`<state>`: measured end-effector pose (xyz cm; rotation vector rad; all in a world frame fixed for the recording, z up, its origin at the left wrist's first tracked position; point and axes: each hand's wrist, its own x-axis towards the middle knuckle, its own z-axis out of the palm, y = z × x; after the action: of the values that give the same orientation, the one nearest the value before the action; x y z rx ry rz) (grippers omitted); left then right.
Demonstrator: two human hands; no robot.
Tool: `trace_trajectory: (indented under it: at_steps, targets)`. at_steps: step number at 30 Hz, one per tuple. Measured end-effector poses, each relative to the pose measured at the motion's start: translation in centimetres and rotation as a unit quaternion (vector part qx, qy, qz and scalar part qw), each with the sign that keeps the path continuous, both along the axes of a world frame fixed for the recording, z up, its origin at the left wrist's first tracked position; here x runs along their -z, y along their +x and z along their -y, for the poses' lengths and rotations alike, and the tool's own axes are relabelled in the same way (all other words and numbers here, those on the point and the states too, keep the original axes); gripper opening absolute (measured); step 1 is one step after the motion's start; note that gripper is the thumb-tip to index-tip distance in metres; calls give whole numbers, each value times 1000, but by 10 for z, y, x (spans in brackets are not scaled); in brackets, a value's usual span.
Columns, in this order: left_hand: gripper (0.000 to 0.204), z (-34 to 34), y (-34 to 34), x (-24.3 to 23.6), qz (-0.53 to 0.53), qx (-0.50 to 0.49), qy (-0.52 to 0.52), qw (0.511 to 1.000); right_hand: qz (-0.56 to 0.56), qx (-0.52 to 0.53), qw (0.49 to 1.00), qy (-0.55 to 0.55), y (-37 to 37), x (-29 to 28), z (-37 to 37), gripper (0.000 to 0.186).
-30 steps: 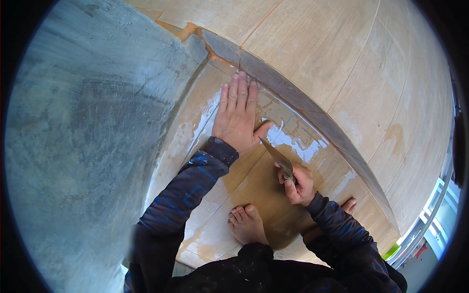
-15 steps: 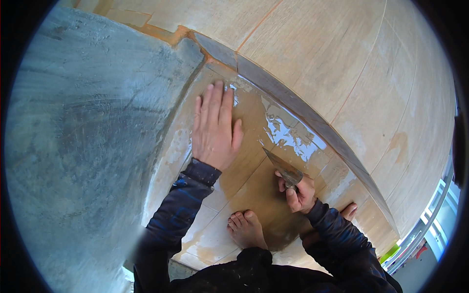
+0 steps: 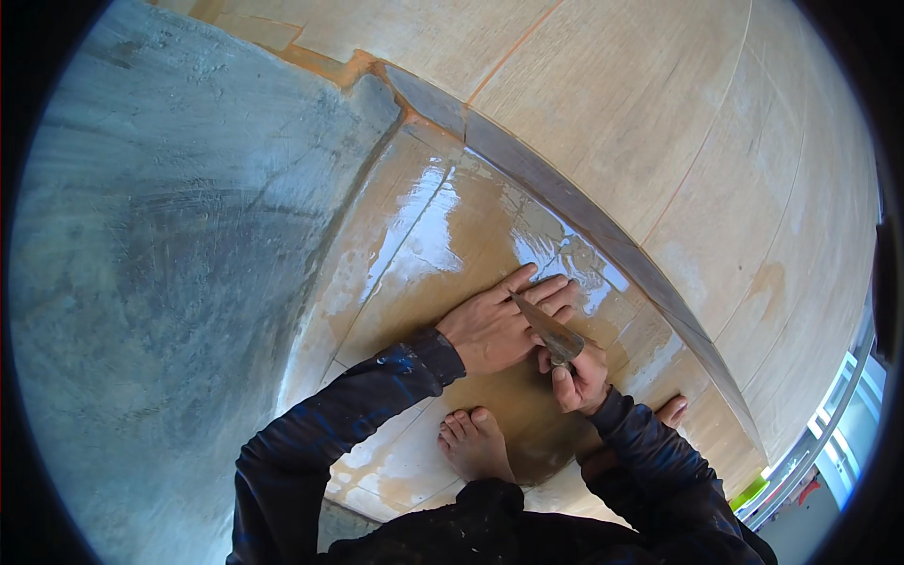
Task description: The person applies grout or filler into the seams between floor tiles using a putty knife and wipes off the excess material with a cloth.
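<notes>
Wet wood-look floor tiles (image 3: 424,292) lie beneath both hands, with bright water shining on them. My left hand (image 3: 504,325) is laid flat on the wet tiles, fingers stretched out toward the dark skirting strip. Its fingertips reach close to the shiny patch at the strip's foot. Just right of it, my right hand (image 3: 582,377) is closed round the handle of a small pointed trowel (image 3: 551,331). The trowel's metal blade points up and left, and it overlaps the left hand's fingers in view. Whether blade and fingers touch, I cannot tell.
A grey cement surface (image 3: 198,245) fills the left side. Wood-look tiles (image 3: 640,113) rise beyond the dark skirting strip (image 3: 593,217). My bare foot (image 3: 474,444) stands on the tiles, and the other foot (image 3: 672,411) shows at the right. A metal railing (image 3: 833,419) curves at the far right.
My left hand has swept from the tiles beside the cement edge rightward and nearer, to just beside the trowel. Water shines where it was. The right hand and trowel have hardly moved.
</notes>
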<state>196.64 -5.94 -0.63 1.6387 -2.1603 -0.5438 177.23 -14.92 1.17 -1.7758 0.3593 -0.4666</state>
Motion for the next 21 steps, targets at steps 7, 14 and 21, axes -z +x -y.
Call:
trace_trajectory:
  at_steps: [7, 14, 21]
  targets:
    - [58, 7, 58, -21, 24, -308, -7, 951, 1, -7, 1000, 20, -1, -1, 2, 34]
    - [74, 23, 84, -12, 129, -350, 12, 928, 3, -10, 1000, 28, -1, -1, 1, 33]
    - [79, 21, 79, -11, 146, -340, 26, 929, -2, -16, 1000, 23, -1, -1, 2, 33]
